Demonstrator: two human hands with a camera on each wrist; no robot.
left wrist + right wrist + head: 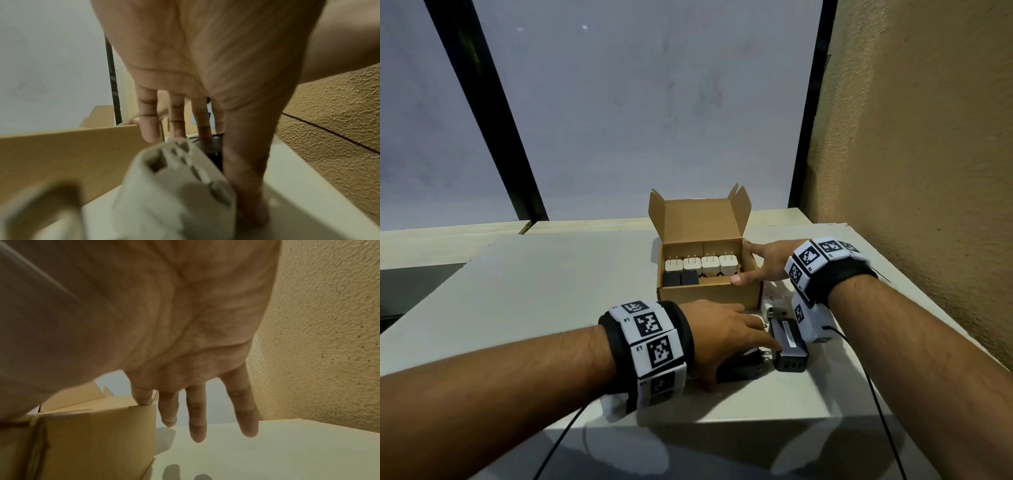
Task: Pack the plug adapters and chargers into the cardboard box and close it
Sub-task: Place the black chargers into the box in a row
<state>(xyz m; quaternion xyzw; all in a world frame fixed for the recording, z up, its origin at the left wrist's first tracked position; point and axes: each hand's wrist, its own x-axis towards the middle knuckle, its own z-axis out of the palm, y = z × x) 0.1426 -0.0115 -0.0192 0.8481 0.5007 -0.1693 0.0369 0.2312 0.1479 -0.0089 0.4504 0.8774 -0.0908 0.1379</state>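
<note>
While the left hand point(717, 329) is stretched low over the near part of the white table point(544, 284), its fingers are seen straight and slightly apart, the fingertips point(205, 132) laid on the long black charger point(789, 344) without curling round it. Beneath the palm a black plug adapter point(743, 368) with bare metal prongs is partly hidden, and in the left wrist view a blurred white adapter point(174, 186) is shown just under the hand, beside the thumb, which is pressed to the table. Just beyond the black charger a white charger point(774, 308) is seen against the front corner of the cardboard box point(709, 294). Farther on, the right hand point(767, 262) is spread against the box's right wall, fingers straight and apart: the thumb is laid along the rim near the front corner, the forefinger point(144, 396) is set on the rim at the back corner, and nothing is gripped. Inside the box four white adapters point(702, 265) are stood in a row, prongs up, with two black adapters point(681, 277) in front of them at the left. The lid point(700, 214) is held upright at the back, its flaps open.
</note>
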